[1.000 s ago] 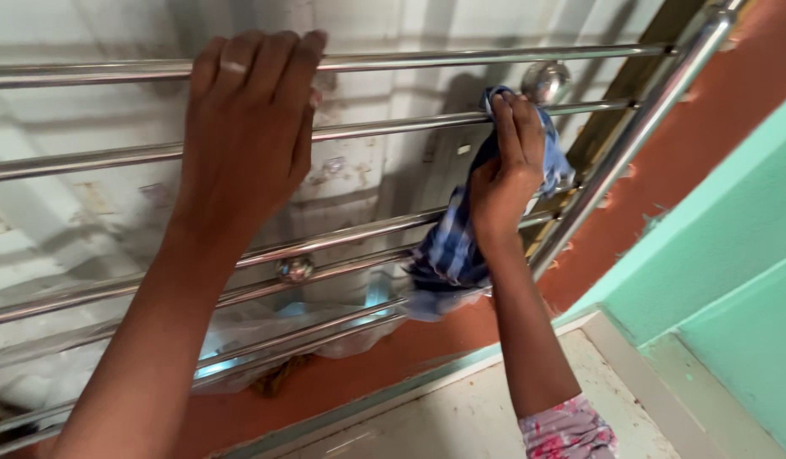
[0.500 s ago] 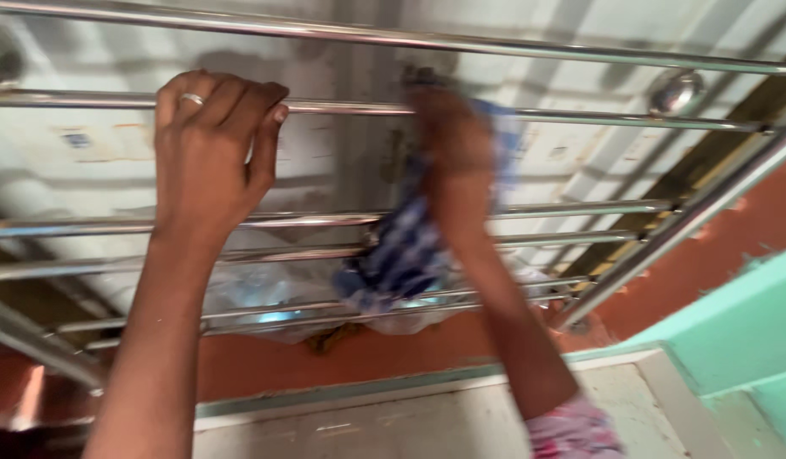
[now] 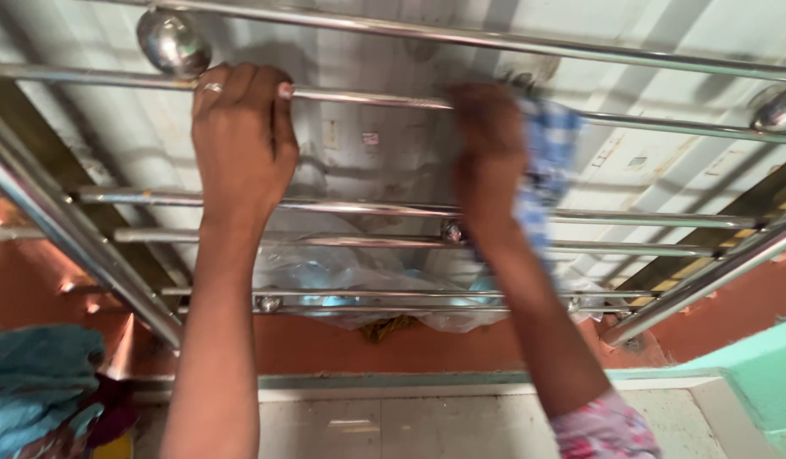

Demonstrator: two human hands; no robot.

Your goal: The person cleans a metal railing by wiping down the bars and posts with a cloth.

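The left hand (image 3: 242, 140) grips the second bar (image 3: 367, 96) of a steel railing (image 3: 461, 38), its fingers (image 3: 240, 85) pressed together and curled over the top of the bar, a ring on one of them. Just left of that hand, a round steel knob (image 3: 173, 40) sits on the same bar.

Further right along this bar, well apart from the left hand, the right hand (image 3: 488, 161) presses a blue checked cloth (image 3: 541, 166) against the metal. This hand is blurred (so how its fingers lie cannot be told), though the cloth hangs down its right side and reaches past the third bar (image 3: 648, 219).

Between the two hands the second bar runs bare. Right of the cloth it continues uncovered to another knob (image 3: 780, 110) at the frame's edge. Below it, more bars lie in parallel with open gaps between them, and a slanted post (image 3: 70, 234) closes the railing on the left, another (image 3: 707, 276) on the right.

Under the lowest bars, crumpled clear plastic (image 3: 342, 272) shows through. A teal cloth heap (image 3: 36, 374) lies at the bottom left, and a pale tiled ledge (image 3: 393, 425) runs beneath the railing.
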